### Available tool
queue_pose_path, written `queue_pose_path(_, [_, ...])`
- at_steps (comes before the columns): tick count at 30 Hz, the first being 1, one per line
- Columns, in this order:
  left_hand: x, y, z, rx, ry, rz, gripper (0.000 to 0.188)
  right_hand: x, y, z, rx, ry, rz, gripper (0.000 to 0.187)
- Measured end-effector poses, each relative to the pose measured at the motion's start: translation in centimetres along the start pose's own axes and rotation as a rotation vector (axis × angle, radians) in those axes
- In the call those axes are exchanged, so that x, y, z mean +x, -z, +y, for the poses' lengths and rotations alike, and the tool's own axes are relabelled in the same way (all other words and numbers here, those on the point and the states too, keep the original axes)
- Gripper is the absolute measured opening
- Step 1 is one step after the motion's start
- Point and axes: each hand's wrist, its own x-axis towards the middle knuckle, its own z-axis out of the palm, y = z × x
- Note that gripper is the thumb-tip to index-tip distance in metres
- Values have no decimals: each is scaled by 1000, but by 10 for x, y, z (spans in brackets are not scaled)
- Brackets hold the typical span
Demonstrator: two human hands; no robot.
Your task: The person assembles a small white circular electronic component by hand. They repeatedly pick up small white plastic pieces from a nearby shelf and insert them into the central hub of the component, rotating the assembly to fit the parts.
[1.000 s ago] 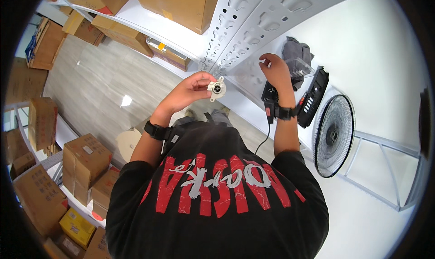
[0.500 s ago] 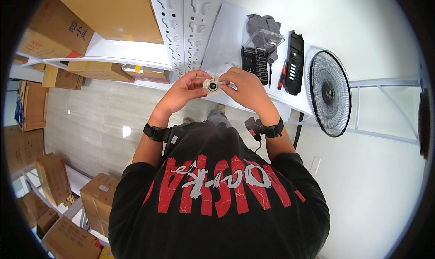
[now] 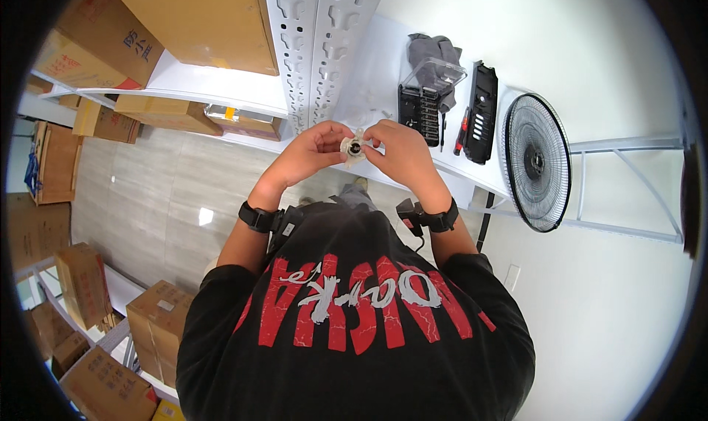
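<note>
White worktop [image 3: 383, 60], fan grille [image 3: 537, 161] at its right end | black casing parts [image 3: 481, 111] lie untouched | both hands now meet: left hand [image 3: 306, 155] and right hand [image 3: 402, 152] pinch small round white part [image 3: 354, 147], lifted before chest; right hand has left worktop – two-handed fiddling under way.

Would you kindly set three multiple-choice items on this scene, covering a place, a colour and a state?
1. Where does the fan grille rest?
A. right end of the white table
B. on the floor
C. on a cardboard box

2. What colour is the grille?
A. white
B. black
C. red

3. How is the small round part held?
A. by the left hand alone
B. lying on the table
C. between left hand and right hand

Answers: 1 A, it rests at the table's right end; 2 B, its wires are black; 3 C, fingers of both hands pinch it.
</note>
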Motion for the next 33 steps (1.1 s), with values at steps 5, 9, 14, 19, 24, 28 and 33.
queue_pose_path(5, [-3,2,-4,2,-3,8,35,2,-10,3,16,11,15,13])
queue_pose_path(9, [-6,4,-6,0,8,54,34,1,-13,3,48,34,78,14])
queue_pose_path(14, [-8,5,-4,-19,58,57,38,5,-8,10,66,-7,134,14])
queue_pose_path(19, [-8,8,-2,-48,73,72,36,29,-2,44,16,-105,164,16])
queue_pose_path(24, [-14,11,-1,-61,58,87,32,64,-40,120,-42,-288,179,20])
queue_pose_path(28, [-21,17,-6,-94,65,148,31,85,-61,145,-144,-273,154,20])
queue_pose_path(33, [-24,19,-7,-110,23,187,28,110,-83,166,-289,-334,38,18])
